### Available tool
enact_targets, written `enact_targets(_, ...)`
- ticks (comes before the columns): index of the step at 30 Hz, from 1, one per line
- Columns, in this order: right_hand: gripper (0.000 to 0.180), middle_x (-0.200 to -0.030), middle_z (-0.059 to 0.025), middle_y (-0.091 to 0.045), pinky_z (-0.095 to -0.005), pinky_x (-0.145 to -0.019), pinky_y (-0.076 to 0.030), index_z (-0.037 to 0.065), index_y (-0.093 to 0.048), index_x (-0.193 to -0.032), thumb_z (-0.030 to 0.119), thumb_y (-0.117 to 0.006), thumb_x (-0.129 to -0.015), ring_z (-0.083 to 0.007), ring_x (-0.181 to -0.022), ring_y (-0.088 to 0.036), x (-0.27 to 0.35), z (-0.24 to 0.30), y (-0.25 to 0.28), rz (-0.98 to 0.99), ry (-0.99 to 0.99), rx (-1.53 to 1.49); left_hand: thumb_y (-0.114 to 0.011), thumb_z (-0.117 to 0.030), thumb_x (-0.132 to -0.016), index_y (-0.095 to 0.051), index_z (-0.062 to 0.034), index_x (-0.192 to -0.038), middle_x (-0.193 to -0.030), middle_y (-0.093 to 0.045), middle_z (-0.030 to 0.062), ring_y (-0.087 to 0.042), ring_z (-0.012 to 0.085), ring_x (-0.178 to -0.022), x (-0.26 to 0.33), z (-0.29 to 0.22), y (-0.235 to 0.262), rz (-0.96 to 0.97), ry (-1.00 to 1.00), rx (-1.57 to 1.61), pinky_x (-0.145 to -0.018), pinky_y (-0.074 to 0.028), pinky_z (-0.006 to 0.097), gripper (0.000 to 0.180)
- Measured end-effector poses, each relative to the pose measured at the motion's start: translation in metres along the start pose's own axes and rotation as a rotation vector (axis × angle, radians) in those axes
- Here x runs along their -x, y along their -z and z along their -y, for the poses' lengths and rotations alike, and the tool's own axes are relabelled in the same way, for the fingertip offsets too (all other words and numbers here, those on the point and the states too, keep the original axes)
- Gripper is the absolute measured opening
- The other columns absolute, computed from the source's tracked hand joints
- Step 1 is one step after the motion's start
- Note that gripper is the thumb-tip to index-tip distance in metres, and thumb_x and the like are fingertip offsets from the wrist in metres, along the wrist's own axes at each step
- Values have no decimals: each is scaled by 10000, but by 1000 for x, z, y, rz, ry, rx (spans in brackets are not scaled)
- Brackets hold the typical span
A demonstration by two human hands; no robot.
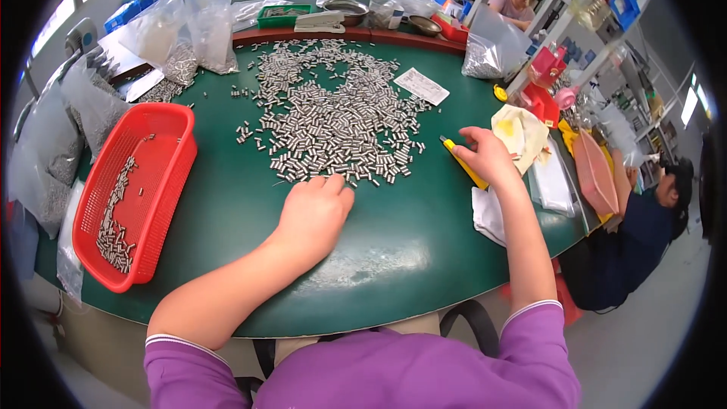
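Note:
A wide pile of small silvery metal cylinders (333, 117) spreads over the green table. At its near edge rests my left hand (316, 208), fingers bent and close together. Whatever lies under those fingertips is hidden. My right hand (488, 155) is to the right of the pile, thumb and forefinger apart, with nothing visible between them. Just beside and partly below it lies a yellow utility knife (464, 163); I cannot tell whether the thumb touches it. A cream cloth (521, 132) lies next to this hand.
At the left stands a red plastic basket (170, 182) with more metal cylinders inside. Clear bags (208, 26) of parts line the back left, and another bag (492, 49) stands back right. A printed paper slip (422, 86) lies beside the pile. Another person (644, 231) sits at the right.

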State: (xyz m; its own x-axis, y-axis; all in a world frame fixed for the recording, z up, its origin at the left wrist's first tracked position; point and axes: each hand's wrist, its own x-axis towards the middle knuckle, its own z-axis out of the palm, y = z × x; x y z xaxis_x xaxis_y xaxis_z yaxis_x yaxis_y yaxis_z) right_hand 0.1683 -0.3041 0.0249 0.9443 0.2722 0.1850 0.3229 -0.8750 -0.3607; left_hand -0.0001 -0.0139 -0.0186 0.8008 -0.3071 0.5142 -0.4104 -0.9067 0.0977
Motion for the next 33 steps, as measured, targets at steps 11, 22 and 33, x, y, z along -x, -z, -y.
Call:
enact_targets(11,205,-1036,-151,-573,-396,-786,-504,39,-545,-1079,118,-598,-898,-359,-902,-607,29,29,-10,-264,264,-307,-707,-76,-776,-665,-55,-917,-869,-606,72,-604,264,-814,-11,-6,12,83,39,114,-709,-502,384,149)
enact_targets(22,235,-927,-96,-641,-406,-778,-508,121,-589,-1156,200,-566,-935,-300,-873,-633,85,83,-23,198,623,-560,-631,-8,-875,-543,-17,-947,-926,-618,95,-621,202,-847,-16,-17,19,133,460,749,-752,-508,306,114)
enact_targets(33,223,-940,-99,-659,-417,-777,-510,110,-601,-1121,206,-576,-922,-300,-871,-644,86,85,-27,198,605,-638,-656,93,-837,-491,-56,-1024,-1020,-587,56,-578,105,-889,-11,-17,10,2,568,1373,-783,-492,248,290)
